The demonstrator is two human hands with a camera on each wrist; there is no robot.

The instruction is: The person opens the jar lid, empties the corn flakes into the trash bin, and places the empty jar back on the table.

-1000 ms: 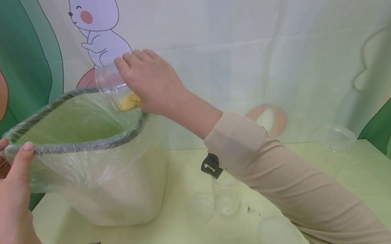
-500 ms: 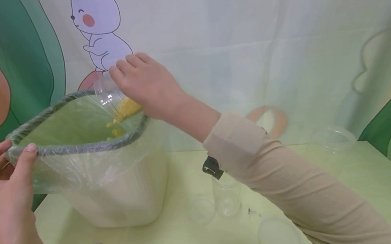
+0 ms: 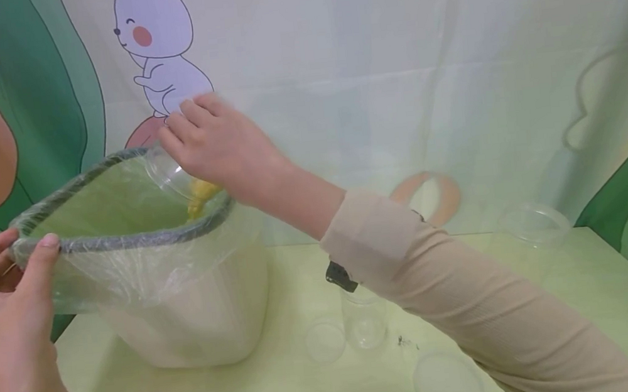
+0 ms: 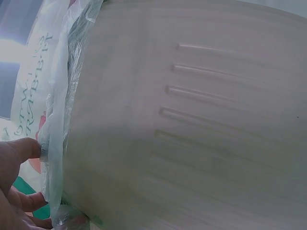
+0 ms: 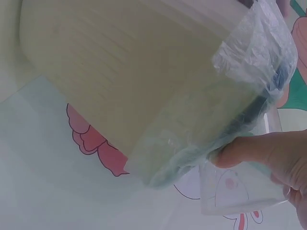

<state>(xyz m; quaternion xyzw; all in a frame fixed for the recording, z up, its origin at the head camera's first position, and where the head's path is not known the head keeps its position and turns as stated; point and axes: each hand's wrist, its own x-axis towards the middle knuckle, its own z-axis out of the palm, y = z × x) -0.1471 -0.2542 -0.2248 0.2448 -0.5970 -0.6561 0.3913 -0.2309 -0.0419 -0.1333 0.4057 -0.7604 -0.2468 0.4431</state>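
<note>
A pale trash bin [image 3: 190,324] stands at the table's left, lined with a clear plastic bag [image 3: 140,279] folded over its grey rim [image 3: 125,240]. My left hand [image 3: 8,295] grips the rim's near left corner, thumb on top; the left wrist view shows its fingers against the bag [image 4: 56,158]. My right hand [image 3: 224,151] holds a clear plastic jar [image 3: 164,169] from above, tilted mouth-down over the bin's right side. Yellow pieces [image 3: 201,193] slide from the mouth into the bin. In the right wrist view the thumb lies along the clear jar [image 5: 240,203]. The bin's bottom is hidden.
A second clear jar [image 3: 366,330] and a small round lid [image 3: 325,340] are on the table right of the bin. A larger lid [image 3: 448,379] lies nearer, partly under the right sleeve. Dark bits [image 3: 406,342] lie between. Another clear round piece [image 3: 535,225] sits at the back right.
My right hand has moved down and left, tipping the jar further. The yellow pieces went from lying in the jar to falling into the bin. My left hand stays on the rim.
</note>
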